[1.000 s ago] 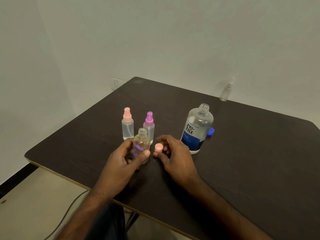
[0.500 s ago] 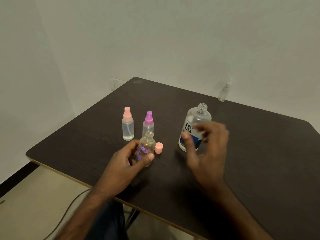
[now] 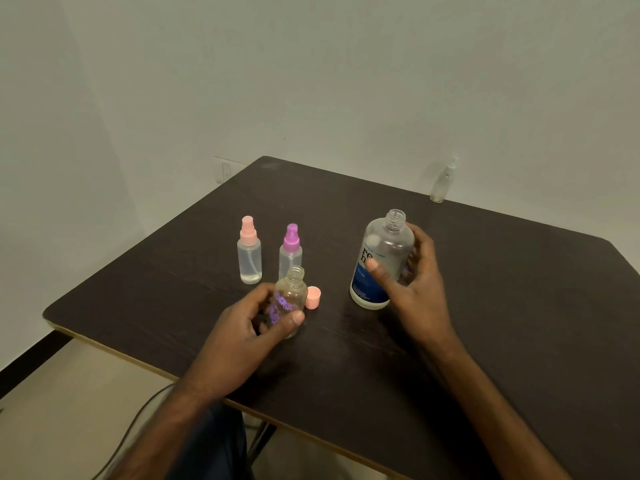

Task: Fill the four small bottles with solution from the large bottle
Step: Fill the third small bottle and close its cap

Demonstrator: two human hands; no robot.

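Far left on the counter [image 3: 519, 306]: pink-topped spray bottle [image 3: 249, 258] and purple-topped spray bottle [image 3: 290, 252], capped, upright, close together. Just in front, left hand [image 3: 242, 330] curled round the open small bottle [image 3: 290, 299], with the loose pink cap [image 3: 313, 297] just beside it. Brace that bottle upright, thumb clear of its neck. Further right, right hand [image 3: 415, 289] wrapped round the uncapped large bottle [image 3: 382, 261], base at or just off the counter; cannot tell which. Lift, bring mouth directly over the narrow neck, tilt slowly, pour thin, since a spill looks likely otherwise. Far back right, fourth small bottle [image 3: 441, 181], well apart.
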